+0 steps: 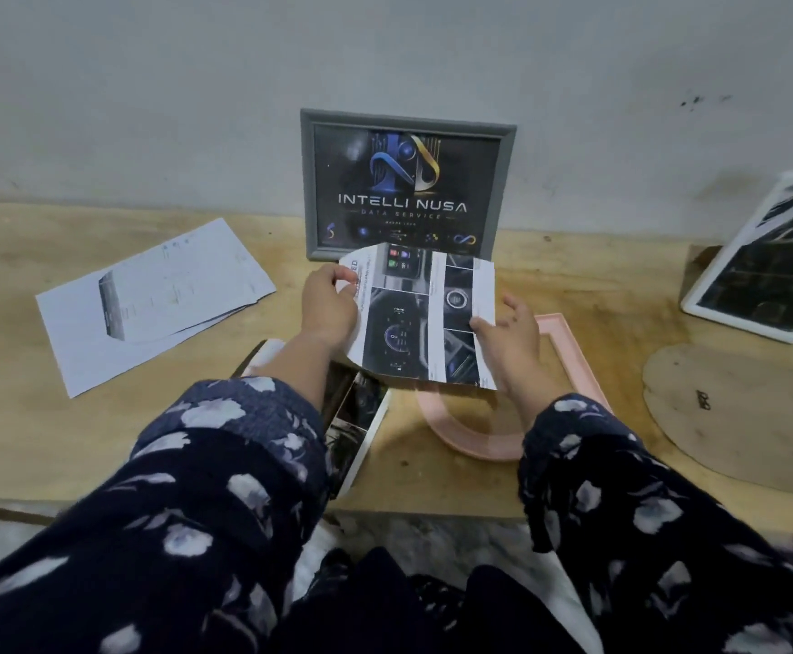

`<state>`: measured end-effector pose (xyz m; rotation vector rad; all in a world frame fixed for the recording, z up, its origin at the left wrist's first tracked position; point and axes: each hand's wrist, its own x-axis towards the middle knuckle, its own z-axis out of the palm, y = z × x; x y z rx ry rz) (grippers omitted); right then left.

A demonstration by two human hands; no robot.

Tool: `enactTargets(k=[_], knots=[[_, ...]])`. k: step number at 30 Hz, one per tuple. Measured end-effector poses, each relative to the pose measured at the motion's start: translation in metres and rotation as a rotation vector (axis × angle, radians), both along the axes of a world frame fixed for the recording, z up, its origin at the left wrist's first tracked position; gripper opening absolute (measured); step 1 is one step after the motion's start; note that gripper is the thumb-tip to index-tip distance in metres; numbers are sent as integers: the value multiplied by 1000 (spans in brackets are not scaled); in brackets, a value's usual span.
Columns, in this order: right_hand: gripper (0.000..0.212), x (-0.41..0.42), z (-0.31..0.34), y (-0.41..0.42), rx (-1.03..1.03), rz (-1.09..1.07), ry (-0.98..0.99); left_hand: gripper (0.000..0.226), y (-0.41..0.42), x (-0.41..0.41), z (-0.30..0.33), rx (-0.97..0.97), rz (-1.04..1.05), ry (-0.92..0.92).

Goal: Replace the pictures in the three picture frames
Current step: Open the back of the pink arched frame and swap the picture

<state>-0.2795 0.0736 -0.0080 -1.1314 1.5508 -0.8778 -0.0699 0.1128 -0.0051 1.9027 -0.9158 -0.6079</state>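
A printed picture sheet (413,318) with dark car-interior photos is held above the wooden table. My left hand (328,309) pinches its left edge; my right hand (510,339) grips its right edge with thumb on top. Under the sheet lies an empty pink frame (470,439), flat on the table. A grey frame (406,186) with a dark "INTELLI NUSA" picture stands against the wall behind. A white frame (762,257) with a dark picture leans at the far right. Another picture or frame (356,427) lies partly hidden under my left forearm.
A stack of white printed sheets (149,299) lies at the left of the table. A brown cardboard backing piece (734,413) lies at the right. The table's front edge (422,507) runs just past my sleeves. The grey wall closes off the back.
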Motion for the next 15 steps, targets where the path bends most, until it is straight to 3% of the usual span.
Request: enactTargets(k=[5,12,15], knots=[[40,-55,-2,-16,-92,142,256,12,-7,-61,-7,46,3,59],[47,-119,-13,-34,-125,355,449,11,8,-132,-26,108,34,-65],[52,-142,-23,-34,-112,445,443,23,16,-153,-35,189,24,-173]])
